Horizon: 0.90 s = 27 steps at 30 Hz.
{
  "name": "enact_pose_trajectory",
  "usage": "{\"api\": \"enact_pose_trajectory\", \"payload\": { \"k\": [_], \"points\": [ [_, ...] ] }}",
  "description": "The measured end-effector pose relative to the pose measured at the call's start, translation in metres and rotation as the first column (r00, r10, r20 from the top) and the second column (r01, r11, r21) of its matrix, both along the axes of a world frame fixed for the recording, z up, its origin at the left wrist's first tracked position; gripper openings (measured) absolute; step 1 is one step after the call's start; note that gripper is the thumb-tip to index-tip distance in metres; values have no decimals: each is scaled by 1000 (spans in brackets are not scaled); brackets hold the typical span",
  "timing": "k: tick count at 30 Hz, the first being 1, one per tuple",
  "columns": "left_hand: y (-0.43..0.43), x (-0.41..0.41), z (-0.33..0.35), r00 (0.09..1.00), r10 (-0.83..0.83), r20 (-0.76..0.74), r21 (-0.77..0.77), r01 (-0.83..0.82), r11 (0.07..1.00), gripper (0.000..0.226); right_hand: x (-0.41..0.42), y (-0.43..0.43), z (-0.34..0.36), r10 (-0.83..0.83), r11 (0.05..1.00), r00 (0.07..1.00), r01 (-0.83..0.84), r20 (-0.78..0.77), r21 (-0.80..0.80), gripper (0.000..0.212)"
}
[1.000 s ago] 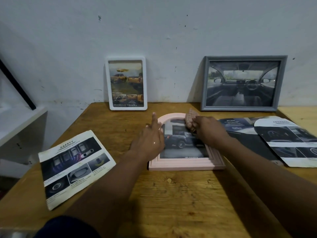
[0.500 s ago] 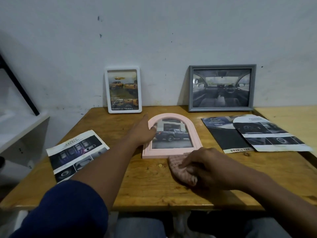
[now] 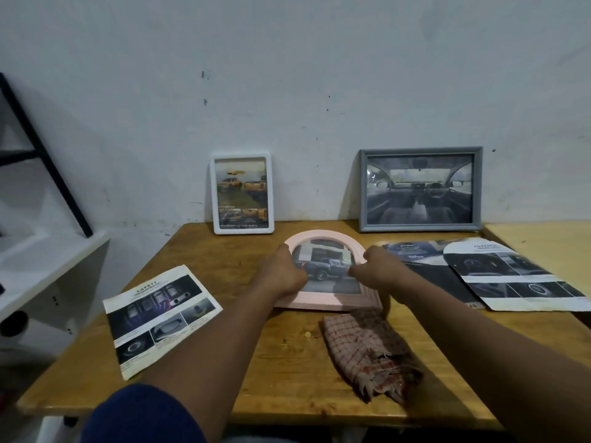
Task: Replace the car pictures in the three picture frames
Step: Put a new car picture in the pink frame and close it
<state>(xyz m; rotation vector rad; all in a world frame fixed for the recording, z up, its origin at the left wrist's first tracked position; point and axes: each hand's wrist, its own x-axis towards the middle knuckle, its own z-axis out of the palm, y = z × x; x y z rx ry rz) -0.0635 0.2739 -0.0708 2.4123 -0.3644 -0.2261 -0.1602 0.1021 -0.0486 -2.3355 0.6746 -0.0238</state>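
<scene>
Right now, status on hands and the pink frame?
Left hand and right hand grip pink frame by its sides. Frame lying on table. Checked cloth at its near edge.

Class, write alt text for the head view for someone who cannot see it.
Left hand and right hand grip the sides of a pink arched frame with a truck picture, flat on a wooden table. A checked cloth lies near it; a white frame and a grey frame lean on the wall behind, brochure pages either side.
</scene>
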Motion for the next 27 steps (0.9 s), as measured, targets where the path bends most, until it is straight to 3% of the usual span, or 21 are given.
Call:
{"api": "enact_pose_trajectory", "payload": {
  "k": [5, 11, 17, 27],
  "points": [
    [-2, 12, 3, 990, 96, 100, -292, -63, 954, 73, 17, -3, 0, -55, 995, 958, 75, 283, -62, 57],
    [-14, 38, 8, 943, 84, 323, -335, 31, 942, 88, 41, -12, 5, 32, 993, 832, 39, 553, -115, 62],
    [-32, 71, -4, 948, 64, 312, -342, 49, 939, 104, 78, -26, 1, 54, 996, 817, 0, 573, -94, 65],
    [-63, 122, -16, 945, -30, 327, -204, 101, 974, 103, 123, -48, -26, -23, 1000, 853, 25, 521, 4, 67]
  ]
}}
